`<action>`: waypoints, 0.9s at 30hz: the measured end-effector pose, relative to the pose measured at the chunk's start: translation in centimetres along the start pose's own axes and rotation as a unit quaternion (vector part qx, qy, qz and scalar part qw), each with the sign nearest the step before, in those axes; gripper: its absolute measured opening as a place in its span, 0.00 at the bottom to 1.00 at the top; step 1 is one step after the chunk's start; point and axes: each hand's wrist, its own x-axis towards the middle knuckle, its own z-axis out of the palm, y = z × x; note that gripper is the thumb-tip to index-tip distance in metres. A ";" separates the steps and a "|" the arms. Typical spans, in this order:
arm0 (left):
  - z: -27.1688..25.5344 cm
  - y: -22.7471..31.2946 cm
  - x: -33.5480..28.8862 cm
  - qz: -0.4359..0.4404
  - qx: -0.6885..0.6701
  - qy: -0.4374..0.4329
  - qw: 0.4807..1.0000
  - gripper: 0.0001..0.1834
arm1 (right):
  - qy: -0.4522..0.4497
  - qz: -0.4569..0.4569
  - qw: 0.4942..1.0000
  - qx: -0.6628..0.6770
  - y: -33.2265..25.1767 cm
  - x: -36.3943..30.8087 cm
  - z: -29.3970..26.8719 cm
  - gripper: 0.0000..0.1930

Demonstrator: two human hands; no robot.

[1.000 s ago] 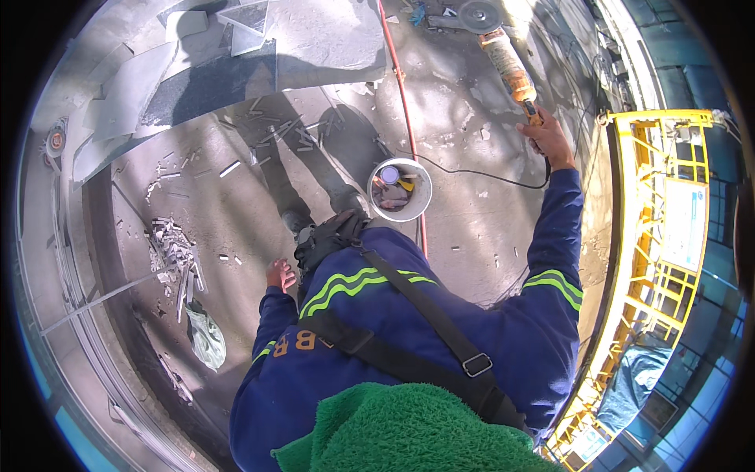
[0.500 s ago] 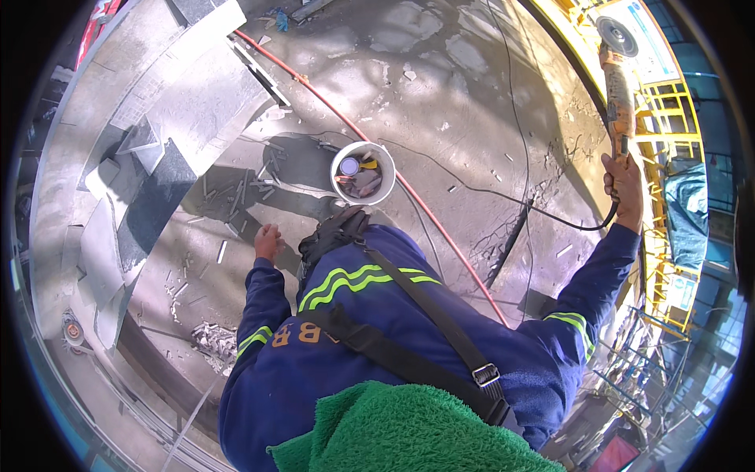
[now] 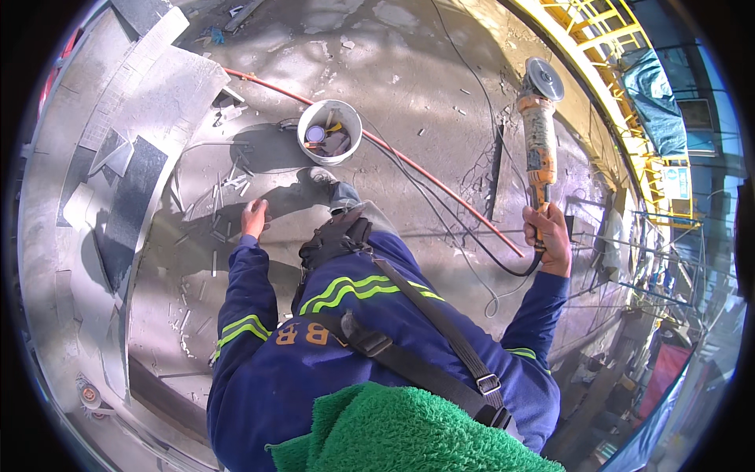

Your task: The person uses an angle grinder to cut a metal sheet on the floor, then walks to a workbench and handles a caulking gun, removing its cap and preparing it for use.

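My right hand (image 3: 548, 238) is closed around the rear end of an orange, dust-smeared angle grinder (image 3: 539, 134). The tool is held up with its grey disc (image 3: 545, 79) at the far end, away from me. A black cord (image 3: 507, 270) loops down from the grip and runs to the left. My left hand (image 3: 253, 219) hangs over the floor at the left with nothing in it, its fingers loosely bent and partly apart. A white bucket (image 3: 308, 155) stands beyond my feet, with a round-lidded container, something yellow and other pieces inside.
Grey slabs and cut pieces (image 3: 135, 206) lie on a long light surface along the left. Thin offcut strips (image 3: 216, 200) litter the floor. A red hose (image 3: 448, 197) crosses behind the bucket. Yellow railing (image 3: 602, 35) stands at the far right, with a dark green sheet (image 3: 654, 102) on it.
My right hand has brought the grinder inward and nearer to my body. My left hand has risen slightly and shifted left. The view has turned, with more of the right side showing.
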 end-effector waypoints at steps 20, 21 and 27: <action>3.3 -28.1 -37.9 -0.161 -0.097 0.105 0.976 0.22 | -0.244 0.082 0.966 -0.034 14.9 -16.9 -8.3 0.21; 4.4 -27.4 -38.4 -0.144 -0.098 0.099 0.980 0.23 | -0.250 0.084 0.964 -0.026 16.0 -17.9 -8.4 0.22; 7.9 -29.5 -40.7 -0.133 -0.062 0.048 0.988 0.28 | -0.295 0.162 0.942 -0.015 21.1 -24.3 -7.5 0.25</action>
